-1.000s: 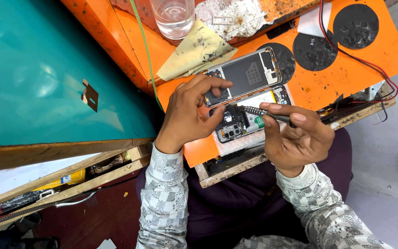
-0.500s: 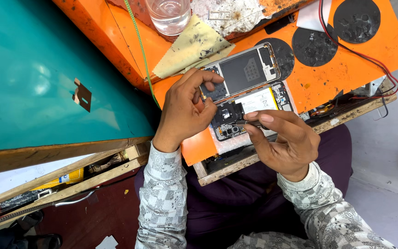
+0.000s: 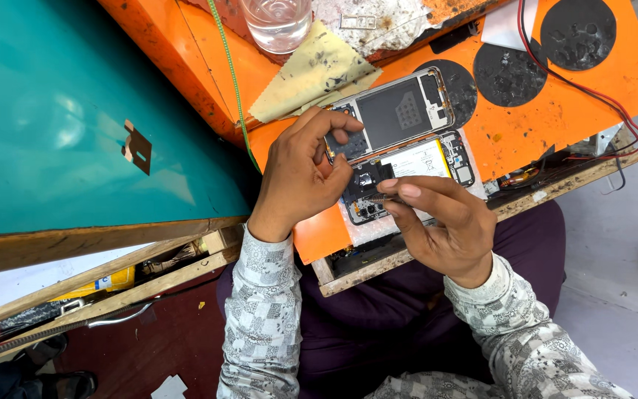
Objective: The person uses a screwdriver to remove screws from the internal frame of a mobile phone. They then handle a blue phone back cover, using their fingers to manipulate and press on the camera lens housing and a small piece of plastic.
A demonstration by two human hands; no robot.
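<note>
Phone (image 3: 407, 174) lies opened on orange counter (image 3: 555, 118), back cover off, battery & boards exposed. Detached frame (image 3: 396, 114) sits just above it, touching. Left hand (image 3: 304, 174) has its grip closed on frame's lower-left corner, thumb & fingers pinching it. Right hand (image 3: 444, 222) has its grip closed on a thin dark tool (image 3: 380, 198), tip at phone's lower board area. Judging: teardown well along, casing already apart; internals, incl. battery, not yet out. Glass (image 3: 278, 22) & yellow cloth (image 3: 311, 74) farther back
</note>
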